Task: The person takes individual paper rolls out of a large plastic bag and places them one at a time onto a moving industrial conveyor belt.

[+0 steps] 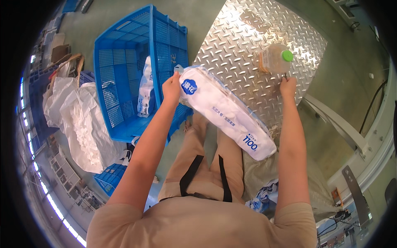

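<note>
My left hand (171, 87) grips the upper end of a long white plastic-wrapped pack of paper rolls (225, 109) with blue print. The pack hangs slanting down to the right, in front of my legs, over the near edge of a metal tread-plate table (231, 45). My right hand (288, 87) is closed at the table's right side, just below a clear bottle (273, 59) with a green cap. A small dark tip shows above its fingers; what it belongs to I cannot make out.
A big blue plastic crate (120, 82) stands at the left, with another white pack (145, 91) inside. Further left lies a large white sack (84, 124). A smaller blue crate (110, 178) sits below it. A beige sack (260, 173) is near my right leg, and white machine framing (343, 128) runs along the right.
</note>
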### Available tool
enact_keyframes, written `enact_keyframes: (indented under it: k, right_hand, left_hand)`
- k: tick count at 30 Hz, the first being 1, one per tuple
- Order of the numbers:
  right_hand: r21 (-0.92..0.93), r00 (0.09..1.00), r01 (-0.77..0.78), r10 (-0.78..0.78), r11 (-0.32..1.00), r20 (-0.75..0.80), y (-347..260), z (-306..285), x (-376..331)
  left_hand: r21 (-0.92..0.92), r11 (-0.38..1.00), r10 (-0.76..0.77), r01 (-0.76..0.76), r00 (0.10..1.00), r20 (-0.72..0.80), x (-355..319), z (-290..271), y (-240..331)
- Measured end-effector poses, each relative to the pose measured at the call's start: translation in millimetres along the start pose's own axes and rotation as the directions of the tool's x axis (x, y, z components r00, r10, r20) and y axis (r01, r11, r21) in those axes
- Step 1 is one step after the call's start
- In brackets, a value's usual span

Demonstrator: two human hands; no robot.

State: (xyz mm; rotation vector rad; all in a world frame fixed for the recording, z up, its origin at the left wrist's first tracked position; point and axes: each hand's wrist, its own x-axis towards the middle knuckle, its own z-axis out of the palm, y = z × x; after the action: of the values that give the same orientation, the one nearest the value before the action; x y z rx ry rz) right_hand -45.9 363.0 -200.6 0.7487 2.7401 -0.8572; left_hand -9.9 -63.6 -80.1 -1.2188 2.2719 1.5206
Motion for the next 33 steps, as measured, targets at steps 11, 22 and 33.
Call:
enact_keyframes:
  k: [11,22,33]
  right_hand:
    - [0.103,0.911,0.41,-0.411,0.906,-0.011,-104,-122,-196]
    - [-0.258,0.833,0.529,-0.435,0.809,0.342,-131,-75,-260]
    - [-0.321,0.991,0.131,-0.128,0.938,0.033,-13,-162,-236]
  left_hand:
    - [-0.071,0.988,0.154,-0.138,0.924,0.349,3,31,16]
    - [0.009,0.986,0.146,-0.166,0.894,0.424,21,34,26]
    - [-0.061,0.263,0.757,-0.963,0.167,0.632,-101,42,29]
